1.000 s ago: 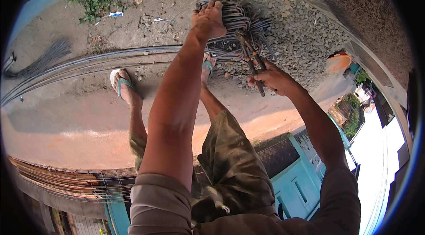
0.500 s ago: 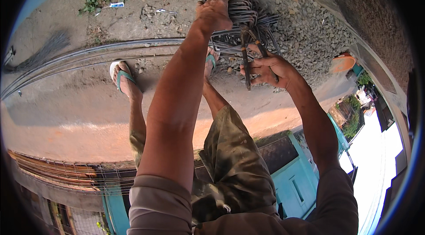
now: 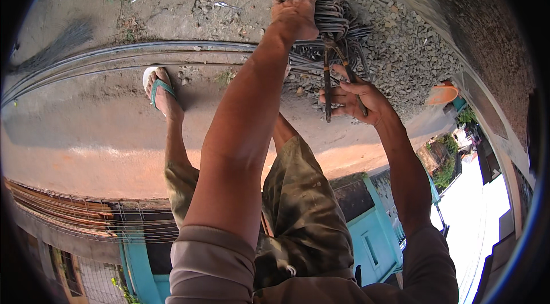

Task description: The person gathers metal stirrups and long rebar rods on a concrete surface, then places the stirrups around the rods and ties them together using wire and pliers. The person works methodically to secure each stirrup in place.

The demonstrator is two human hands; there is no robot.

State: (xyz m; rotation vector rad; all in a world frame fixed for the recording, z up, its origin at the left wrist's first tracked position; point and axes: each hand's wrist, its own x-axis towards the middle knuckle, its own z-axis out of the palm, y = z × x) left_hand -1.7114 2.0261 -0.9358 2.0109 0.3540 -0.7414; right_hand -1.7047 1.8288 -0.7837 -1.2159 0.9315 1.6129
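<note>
In the head view, the left hand (image 3: pixel 294 15) lies over the left part of a pile of bent metal rods (image 3: pixel 333 16), far ahead; whether its fingers clasp them, I cannot tell. Nearer and to the right, the right hand (image 3: pixel 366 101) loosely holds the spread handles of pincers (image 3: pixel 327 79), their head at the pile's near side. Gravel (image 3: pixel 401 52) lies right; long bars (image 3: pixel 172 44) stretch left.

From the wearer's head, a wide fisheye lens looks down — past a taupe fabric sleeve (image 3: pixel 212 264) close below — along bare, outstretched arms (image 3: pixel 243 126) to the bare left hand (image 3: pixel 295 15) and bare right hand (image 3: pixel 366 101), farther off over dusty grey-brown ground (image 3: pixel 103 126).
</note>
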